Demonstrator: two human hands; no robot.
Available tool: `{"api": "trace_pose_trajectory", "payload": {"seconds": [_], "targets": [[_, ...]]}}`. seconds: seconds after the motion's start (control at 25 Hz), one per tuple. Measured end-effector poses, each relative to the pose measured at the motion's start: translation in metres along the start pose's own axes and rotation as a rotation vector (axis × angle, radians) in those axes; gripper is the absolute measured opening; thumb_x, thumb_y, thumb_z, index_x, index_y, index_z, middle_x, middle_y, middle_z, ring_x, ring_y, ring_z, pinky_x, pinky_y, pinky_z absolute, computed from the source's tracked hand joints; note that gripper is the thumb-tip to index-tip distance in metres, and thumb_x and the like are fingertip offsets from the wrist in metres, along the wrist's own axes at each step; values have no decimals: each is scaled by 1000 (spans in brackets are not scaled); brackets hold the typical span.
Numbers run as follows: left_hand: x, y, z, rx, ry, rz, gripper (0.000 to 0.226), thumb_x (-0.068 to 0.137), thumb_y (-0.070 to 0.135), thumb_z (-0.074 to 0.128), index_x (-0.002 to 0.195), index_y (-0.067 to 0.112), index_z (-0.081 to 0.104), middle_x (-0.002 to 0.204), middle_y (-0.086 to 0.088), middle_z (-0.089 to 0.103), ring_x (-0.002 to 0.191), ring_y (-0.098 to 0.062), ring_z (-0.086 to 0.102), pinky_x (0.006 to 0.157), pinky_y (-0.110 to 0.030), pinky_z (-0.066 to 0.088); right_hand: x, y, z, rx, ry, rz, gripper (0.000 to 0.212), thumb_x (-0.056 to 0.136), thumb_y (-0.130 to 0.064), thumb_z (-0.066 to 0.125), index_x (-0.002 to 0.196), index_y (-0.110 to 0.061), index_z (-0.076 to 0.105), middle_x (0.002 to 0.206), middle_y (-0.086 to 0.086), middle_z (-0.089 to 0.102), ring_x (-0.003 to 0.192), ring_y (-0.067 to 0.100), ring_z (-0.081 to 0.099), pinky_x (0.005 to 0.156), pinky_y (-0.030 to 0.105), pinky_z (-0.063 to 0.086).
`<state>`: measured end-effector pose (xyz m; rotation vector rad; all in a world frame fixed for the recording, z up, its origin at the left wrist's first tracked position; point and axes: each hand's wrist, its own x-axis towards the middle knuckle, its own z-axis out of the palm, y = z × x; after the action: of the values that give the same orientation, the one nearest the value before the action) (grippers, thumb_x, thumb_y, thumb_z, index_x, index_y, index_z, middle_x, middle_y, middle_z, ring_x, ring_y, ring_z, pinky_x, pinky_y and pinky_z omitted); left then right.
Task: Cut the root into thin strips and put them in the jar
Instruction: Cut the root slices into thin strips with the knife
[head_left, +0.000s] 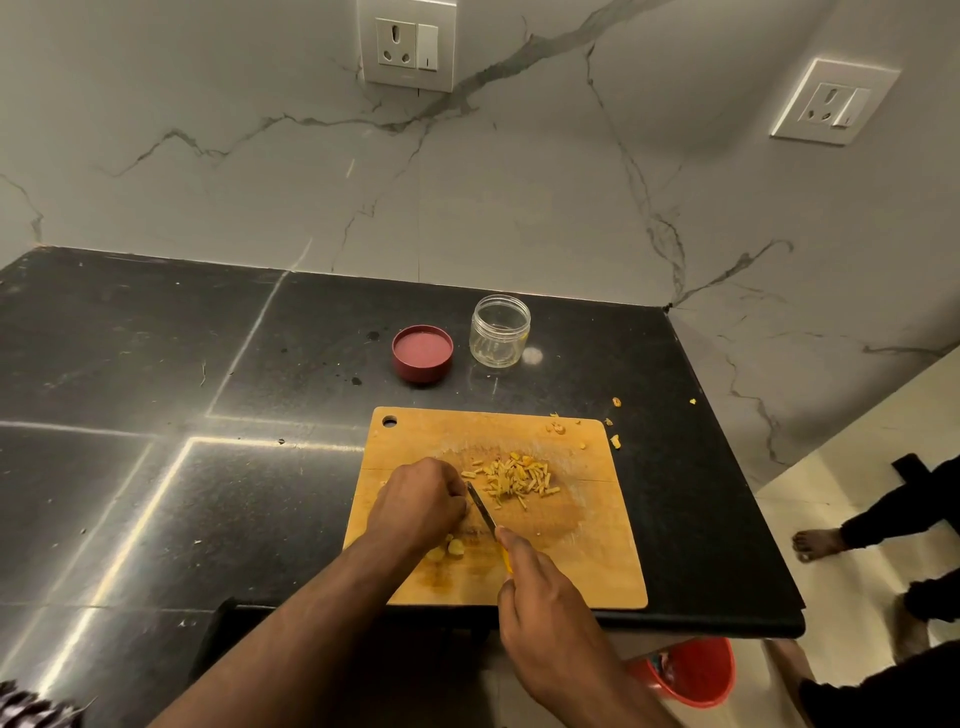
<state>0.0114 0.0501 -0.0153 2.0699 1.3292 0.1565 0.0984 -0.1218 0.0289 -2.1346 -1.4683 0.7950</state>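
Head camera view, looking down at a black polished stone countertop (156, 415) set against a white marble-veined wall (519, 208) with two white wall sockets (408, 44). Near the counter's right front edge lies a rectangular light wooden cutting board (597, 561) with a hanging hole in its far left corner. The left hand (421, 501) rests on the board with its fingers curled down, apparently holding a piece of root that is hidden under them. The right hand (550, 623) grips the yellow handle of a small steel-bladed knife (482, 509), forefinger laid along the top, the blade angled toward the left hand's fingertips. Beyond the board stands a small clear plastic jar (500, 332), upright and open; just to its left lies its round dark red lid (422, 353), upside down. A pile of thin yellow root strips (514, 480) sits mid-board, right of the blade. A few yellow root chunks (451, 550) lie beside the left wrist.
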Motion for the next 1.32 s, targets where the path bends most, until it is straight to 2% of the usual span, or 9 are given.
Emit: {"api": "trace_pose_trajectory", "payload": {"seconds": [0.28,0.4,0.52,0.6,0.72,0.88,1.0,1.12,1.32], "targets": [[1,1,-1,-7,-14,2,7,88,21,71,84,25,74,82,10,71,72,-8,68,70,-35,62,-13,2,4,-40,-31,16,52,104,-29,33,153,-37,16,146,-11,40,123,7,47,98,22,41],[0,0,-2,-20,-13,12,4,88,22,73,91,25,75,95,10,71,79,-8,66,74,-34,62,-23,6,2,-46,-33,54,53,103,-29,33,152,-38,16,142,-11,41,119,7,49,95,22,43],[-3,-2,-2,-29,-5,25,17,90,22,73,106,23,75,109,8,71,90,-9,66,81,-33,60,-25,7,-3,-43,25,58,53,103,-27,34,152,-38,16,136,-13,43,109,5,52,90,21,45],[-6,-4,-2,-30,16,17,22,89,22,73,111,23,74,114,7,71,95,-10,66,84,-35,60,-23,5,-5,-16,39,44,52,104,-27,34,152,-39,17,139,-14,42,113,4,51,93,20,44],[-8,-4,-1,-39,47,-5,21,88,22,74,109,23,73,109,6,72,94,-12,66,82,-36,59,-17,2,-5,-6,22,26,51,104,-28,33,151,-39,18,144,-14,40,121,4,48,97,22,42],[-9,0,-2,-36,53,-12,8,87,21,74,93,26,74,95,8,72,83,-9,65,75,-35,60,-7,-3,-2,-32,-11,8,51,104,-29,32,152,-38,18,142,-10,42,116,8,50,95,25,44],[-9,2,-4,-38,37,-6,7,88,18,72,90,24,75,88,10,69,77,-7,64,68,-29,58,-1,-5,0,-51,-24,13,51,103,-29,31,151,-36,17,140,-7,44,113,10,51,94,28,45],[-8,3,-5,-42,34,-6,7,87,18,72,85,24,75,82,10,70,72,-6,66,68,-32,60,-3,-3,2,-60,-42,20,51,103,-29,31,151,-37,16,141,-8,44,114,11,51,94,29,46],[-8,1,-5,-55,25,7,8,88,18,72,87,27,73,88,11,68,75,-6,64,67,-27,59,-21,4,0,-56,-38,43,53,102,-29,33,152,-38,17,139,-10,44,115,9,52,94,25,44]]}}
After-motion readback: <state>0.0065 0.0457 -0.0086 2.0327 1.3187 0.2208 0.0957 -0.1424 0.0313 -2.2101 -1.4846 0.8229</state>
